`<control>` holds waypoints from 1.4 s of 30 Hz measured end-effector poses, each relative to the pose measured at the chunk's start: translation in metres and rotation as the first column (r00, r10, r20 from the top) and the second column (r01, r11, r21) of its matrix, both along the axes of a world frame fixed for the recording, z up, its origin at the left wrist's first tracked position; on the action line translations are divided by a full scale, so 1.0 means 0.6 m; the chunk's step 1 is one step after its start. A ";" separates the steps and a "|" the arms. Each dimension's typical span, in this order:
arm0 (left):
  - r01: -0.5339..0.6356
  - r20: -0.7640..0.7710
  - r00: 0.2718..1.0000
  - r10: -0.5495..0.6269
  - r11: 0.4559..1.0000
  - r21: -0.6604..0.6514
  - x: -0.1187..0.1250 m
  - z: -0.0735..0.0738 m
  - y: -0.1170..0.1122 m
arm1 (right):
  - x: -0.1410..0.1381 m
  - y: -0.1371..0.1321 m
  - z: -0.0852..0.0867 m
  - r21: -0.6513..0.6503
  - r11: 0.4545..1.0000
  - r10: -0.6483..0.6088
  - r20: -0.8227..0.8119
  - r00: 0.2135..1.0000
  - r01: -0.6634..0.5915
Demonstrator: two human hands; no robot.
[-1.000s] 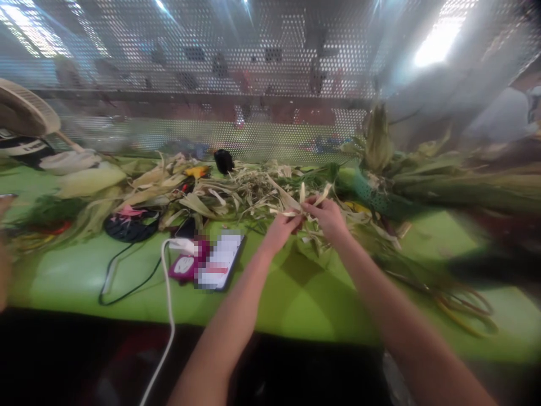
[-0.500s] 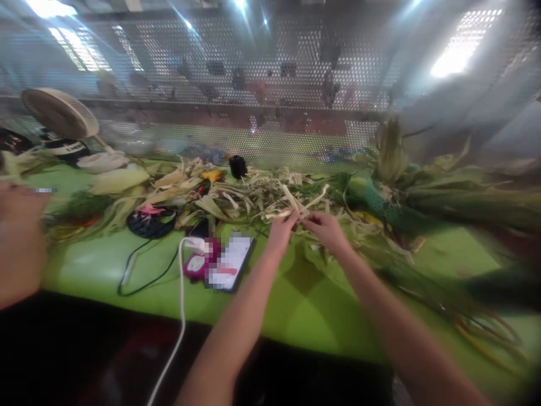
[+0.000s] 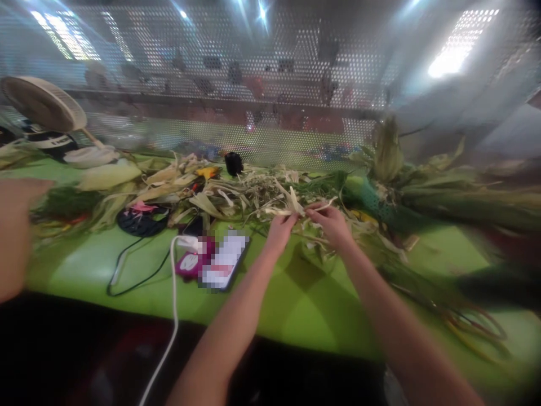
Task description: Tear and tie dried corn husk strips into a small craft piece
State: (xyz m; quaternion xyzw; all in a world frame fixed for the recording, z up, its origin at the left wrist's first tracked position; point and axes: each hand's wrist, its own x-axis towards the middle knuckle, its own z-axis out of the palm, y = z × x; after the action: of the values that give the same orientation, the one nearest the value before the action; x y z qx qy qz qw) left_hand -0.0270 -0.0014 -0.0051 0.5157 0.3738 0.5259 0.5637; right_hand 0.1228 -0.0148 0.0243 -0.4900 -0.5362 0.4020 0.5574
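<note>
Pale corn husk strips (image 3: pixel 293 200) stick up and out from between my two hands over the green table (image 3: pixel 270 307). My left hand (image 3: pixel 283 225) is closed, its fingertips pinching the strips from the left. Close beside it, my right hand (image 3: pixel 328 220) is closed too, thumb and fingers on the same strips, with one thin end reaching out to the right above it. The fingertips nearly touch, and blur hides the exact grip. Beyond the hands lies a loose heap of husk scraps (image 3: pixel 253 186).
Left of my arm lie a phone (image 3: pixel 226 260), a magenta power adapter (image 3: pixel 192 262) with a white cable (image 3: pixel 174 304), and a black round object (image 3: pixel 142 220). A fan (image 3: pixel 42 104) stands far left, near another person's arm (image 3: pixel 17 237). Large green leaves (image 3: pixel 448 197) spread at right.
The view has shifted slightly, so things on the left sit further left. Both hands stay together on the husk strips, whose upright ends have changed angle. The other person's arm has moved.
</note>
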 end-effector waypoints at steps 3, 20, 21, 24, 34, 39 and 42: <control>-0.020 -0.083 0.996 0.027 0.996 0.085 -0.004 0.006 -0.002 | 0.004 0.002 0.000 -0.039 0.999 -0.033 0.048 0.998 0.034; -0.137 -0.369 0.886 0.281 0.918 0.372 0.003 0.000 -0.004 | -0.021 -0.047 0.045 0.031 0.990 0.115 0.399 0.910 -0.139; -0.133 -0.359 0.894 0.266 0.926 0.354 0.000 0.004 -0.004 | -0.018 -0.046 0.046 0.019 0.993 0.101 0.393 0.914 -0.118; -0.141 -0.270 0.941 0.203 0.963 0.231 -0.007 0.012 0.001 | -0.010 -0.042 0.050 0.005 0.994 0.100 0.299 0.949 -0.107; 0.203 0.333 0.932 -0.145 0.968 -0.146 -0.002 0.015 -0.002 | 0.004 -0.023 0.038 0.071 0.996 0.028 0.223 0.974 -0.045; 0.258 0.426 0.889 -0.171 0.953 -0.157 -0.008 0.023 -0.004 | 0.000 -0.019 0.029 0.068 0.997 0.028 0.191 0.981 -0.042; 0.260 0.449 0.879 -0.159 0.950 -0.172 -0.008 0.026 -0.007 | -0.006 -0.020 0.024 0.084 0.995 0.036 0.172 0.984 -0.051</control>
State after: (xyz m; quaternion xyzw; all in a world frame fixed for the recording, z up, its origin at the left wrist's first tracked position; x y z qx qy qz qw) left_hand -0.0320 -0.0055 0.0107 0.3570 0.2396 0.5159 0.7409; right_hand 0.1192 -0.0267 0.0390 -0.4857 -0.6097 0.3468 0.5217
